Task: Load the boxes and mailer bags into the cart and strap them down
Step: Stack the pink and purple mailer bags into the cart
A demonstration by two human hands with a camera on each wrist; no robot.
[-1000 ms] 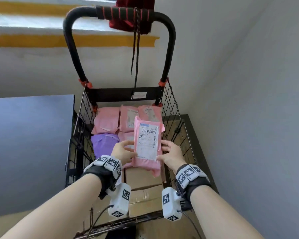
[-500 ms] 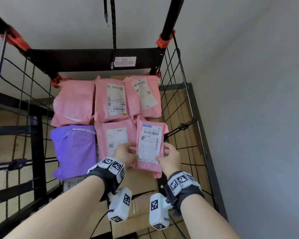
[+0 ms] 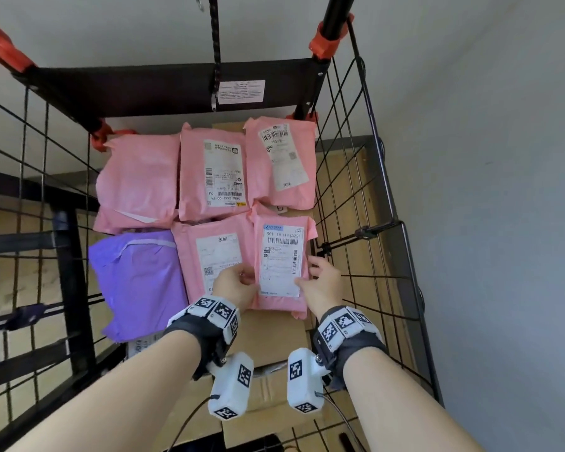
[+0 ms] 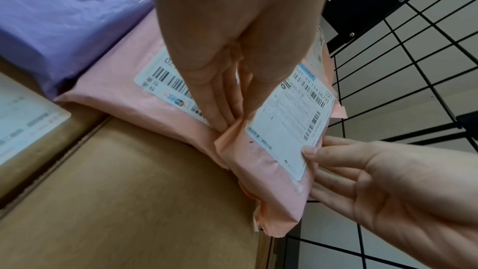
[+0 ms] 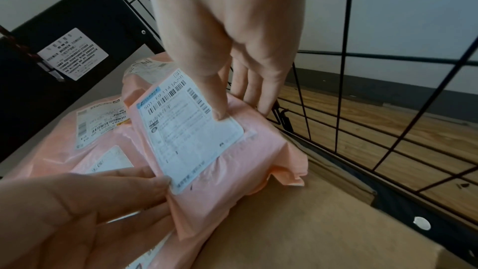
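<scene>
Both my hands hold a pink mailer bag [image 3: 281, 256] with a white label, low in the black wire cart [image 3: 366, 190]. It lies against a cardboard box [image 3: 268, 340], close to the right wire wall. My left hand [image 3: 238, 285] pinches its left edge [image 4: 227, 130] between thumb and fingers. The thumb of my right hand [image 3: 320, 282] presses on the label [image 5: 220, 116], and its fingers reach down along the right edge. Several more pink mailers [image 3: 212, 171] and a purple mailer [image 3: 137, 282] lie flat further in. A dark strap [image 3: 214, 44] hangs at the cart's back panel.
Wire walls close in on the left and right, with a latch [image 3: 362, 233] on the right wall near my right hand. A black back panel [image 3: 163, 83] with a white sticker stands at the far end. Wooden floor [image 5: 388, 130] and a grey wall [image 3: 486, 190] lie beyond the right side.
The pink mailer went from held up above the cart down into it, beside the other pink mailer at the right wall. Both hands went down with it and the view moved closer.
</scene>
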